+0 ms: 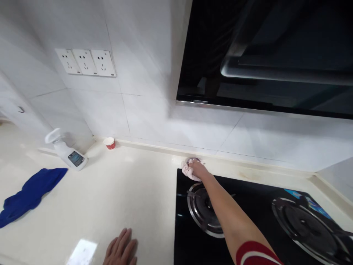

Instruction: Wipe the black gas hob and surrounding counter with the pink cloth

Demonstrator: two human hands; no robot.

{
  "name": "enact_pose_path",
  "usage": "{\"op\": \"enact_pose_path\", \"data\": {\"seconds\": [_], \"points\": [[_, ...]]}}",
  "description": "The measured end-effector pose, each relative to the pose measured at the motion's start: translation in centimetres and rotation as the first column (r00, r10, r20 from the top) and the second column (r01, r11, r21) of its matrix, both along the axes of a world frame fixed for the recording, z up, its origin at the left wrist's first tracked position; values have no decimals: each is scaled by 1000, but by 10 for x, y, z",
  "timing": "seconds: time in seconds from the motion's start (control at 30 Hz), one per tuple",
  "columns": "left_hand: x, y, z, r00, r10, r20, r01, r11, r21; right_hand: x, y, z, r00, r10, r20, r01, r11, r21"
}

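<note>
My right hand (199, 169) reaches over the black gas stove (183, 221) and is closed on a pale pink cloth (187, 171). The cloth is bunched against the counter strip behind the stove's back left corner, close to the wall; a dark purplish patch shows at its upper edge. My fingers are partly hidden in its folds. Down at the bottom of the view, my left hand (120, 250) lies flat on the cream countertop (143, 191), fingers stretched out, holding nothing.
A white spray bottle (67, 152) and a blue cloth (33, 191) are on the counter at left. A small red and white paper cup (109, 143) stands by the wall. The black range hood (264, 88) overhangs the stove, which has two burners. Sockets (86, 62) are on the wall.
</note>
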State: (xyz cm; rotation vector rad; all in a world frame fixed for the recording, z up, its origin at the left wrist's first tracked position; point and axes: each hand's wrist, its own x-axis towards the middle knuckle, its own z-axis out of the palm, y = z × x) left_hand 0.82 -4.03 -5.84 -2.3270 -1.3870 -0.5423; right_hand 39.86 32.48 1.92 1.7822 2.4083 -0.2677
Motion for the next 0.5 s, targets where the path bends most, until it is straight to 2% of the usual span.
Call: {"op": "enact_pose_path", "data": {"seconds": [0.3,0.5], "points": [[4,-4,3,999,36,-10,-37,998,-42,-55,-35,-4,999,33,-22,-33,999,29],[5,-2,7,998,54,-27,-56,996,-74,-105,-77,-7,994,74,-75,-72,997,31]]}}
